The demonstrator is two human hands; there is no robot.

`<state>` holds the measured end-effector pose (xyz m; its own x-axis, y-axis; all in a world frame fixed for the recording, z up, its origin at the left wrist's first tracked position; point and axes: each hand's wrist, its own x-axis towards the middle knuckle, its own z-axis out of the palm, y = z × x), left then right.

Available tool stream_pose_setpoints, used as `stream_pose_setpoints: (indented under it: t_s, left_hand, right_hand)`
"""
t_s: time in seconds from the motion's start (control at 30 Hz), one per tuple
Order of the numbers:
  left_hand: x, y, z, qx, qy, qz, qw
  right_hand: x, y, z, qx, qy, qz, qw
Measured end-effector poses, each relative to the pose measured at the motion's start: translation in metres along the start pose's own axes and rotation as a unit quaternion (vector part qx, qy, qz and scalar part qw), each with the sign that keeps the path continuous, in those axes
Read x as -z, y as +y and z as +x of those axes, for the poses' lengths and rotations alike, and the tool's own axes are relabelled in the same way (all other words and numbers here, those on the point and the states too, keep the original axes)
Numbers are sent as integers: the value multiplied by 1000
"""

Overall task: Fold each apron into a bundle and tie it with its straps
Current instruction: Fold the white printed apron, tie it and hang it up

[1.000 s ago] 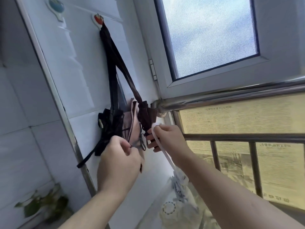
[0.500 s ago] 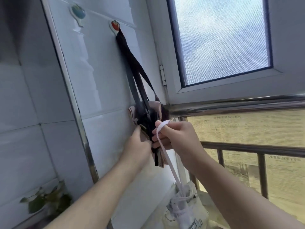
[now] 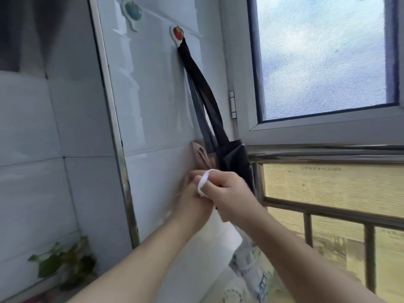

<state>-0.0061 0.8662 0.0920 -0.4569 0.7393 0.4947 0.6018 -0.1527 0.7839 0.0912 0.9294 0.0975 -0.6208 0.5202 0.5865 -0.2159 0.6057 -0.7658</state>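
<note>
White strap (image 3: 202, 182), flat and ribbon-like, looped over the curled fingers of the right hand (image 3: 227, 193) and trailing down under the wrist to a pale patterned apron bundle (image 3: 251, 272) hanging low by the wall. Already folded and bound, by the look of it; the step in hand probably getting that loop up onto a hook.

Left hand (image 3: 194, 200) pressed close against the right, partly hidden behind it, fingertips near the wall tiles; cannot tell whether gripping anything.

Above the hands, black straps (image 3: 203, 90) dropping from a red wall hook (image 3: 177, 33) to a dark apron bundle (image 3: 237, 160), with a pinkish bundle (image 3: 202, 157) tucked behind it against the tiles. Both compact, hanging by their straps. A second hook (image 3: 133, 13), teal, bare to the left.

Next move likely calling for a lift of the white loop clear of the dark bundle and up over a hook, kept spread wide enough to catch. Soft, slippery tape: apt to slide off the fingers if slackened.
</note>
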Motion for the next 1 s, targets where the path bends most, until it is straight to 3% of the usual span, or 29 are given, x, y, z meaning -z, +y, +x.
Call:
stream_pose_setpoints:
  t_s: [0.17,0.33,0.5,0.63,0.83,1.0]
  left_hand:
    - [12,-6,-5,5,15,12,1000]
    - [24,-16,-5,72,41,39,996]
    - [22,6,15,65,68,-54,994]
    - [19,31,31,58,14,-118,991]
    - [31,33,43,37,-96,-25,994]
    - [24,10,47,58,32,1,998]
  right_hand:
    - [-13,-3,20,-83,17,44,995]
    - [5,2,14,-75,65,-59,993]
    - [-3,-5,21,-122,47,-45,990]
    - [-7,-6,36,-163,21,2,986]
    - [8,8,42,-166,40,-15,985]
    - [22,4,58,-161,73,-45,983]
